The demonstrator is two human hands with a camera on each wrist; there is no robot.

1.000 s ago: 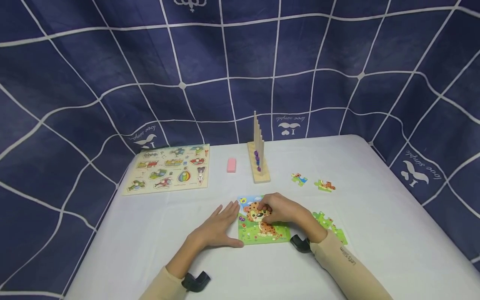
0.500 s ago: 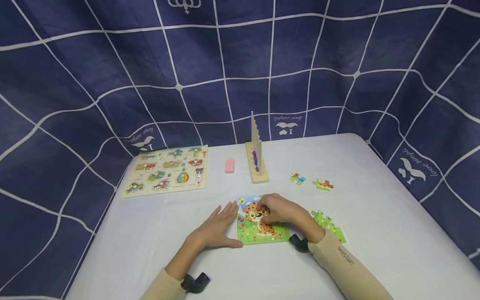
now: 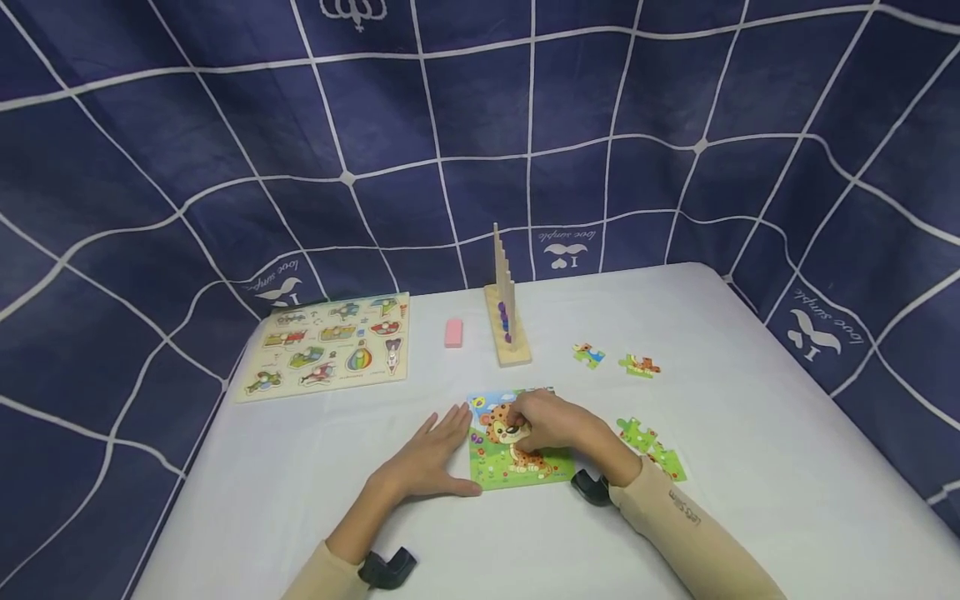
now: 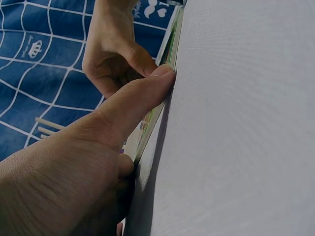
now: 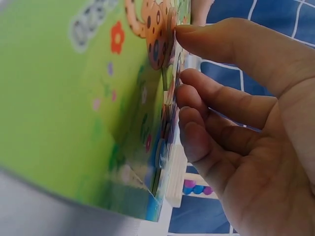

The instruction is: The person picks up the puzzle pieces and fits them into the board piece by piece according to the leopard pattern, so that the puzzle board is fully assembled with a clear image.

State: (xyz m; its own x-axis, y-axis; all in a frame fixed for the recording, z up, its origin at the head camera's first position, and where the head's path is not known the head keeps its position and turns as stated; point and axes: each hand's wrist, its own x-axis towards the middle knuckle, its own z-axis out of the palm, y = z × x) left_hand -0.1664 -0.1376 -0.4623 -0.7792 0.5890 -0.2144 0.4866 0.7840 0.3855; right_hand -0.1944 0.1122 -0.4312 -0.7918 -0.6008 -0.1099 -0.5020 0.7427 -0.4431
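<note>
A: Begin at the near side. State the condition of each hand.

B: The left hand (image 3: 429, 460) is spread wide along the left edge of the puzzle (image 3: 497, 471), thumb at the near corner; its grip holds nothing. The right hand (image 3: 557, 421) reaches over the puzzle, fingers and thumb curled down toward its face. That grip is narrow; whether it pinches a piece cannot be told.

A: Locate the puzzle.

B: It lies flat on the white surface (image 3: 285, 483), between the two hands, leopard picture upward.

A: What has just changed?

B: Very little. Over the last second both hands keep their positions at the puzzle. The head view shifts slightly, so the items appear farther left in it.

A: What does this mean for the work?

B: In judgement, the left hand steadies the puzzle while the right works at its face. The loose pieces remain undisturbed.

A: Locate those pieces.

B: Green pieces (image 3: 667, 461) lie beside the right forearm (image 3: 626, 458). Farther back, an orange-and-green piece (image 3: 641, 366) and a blue-and-green piece (image 3: 588, 355) lie apart.

A: And beyond?

B: The peg stand (image 3: 514, 357), the pink block (image 3: 453, 333) to its left, then the picture board (image 3: 330, 382). Behind them hangs a navy curtain (image 3: 405, 100).
</note>
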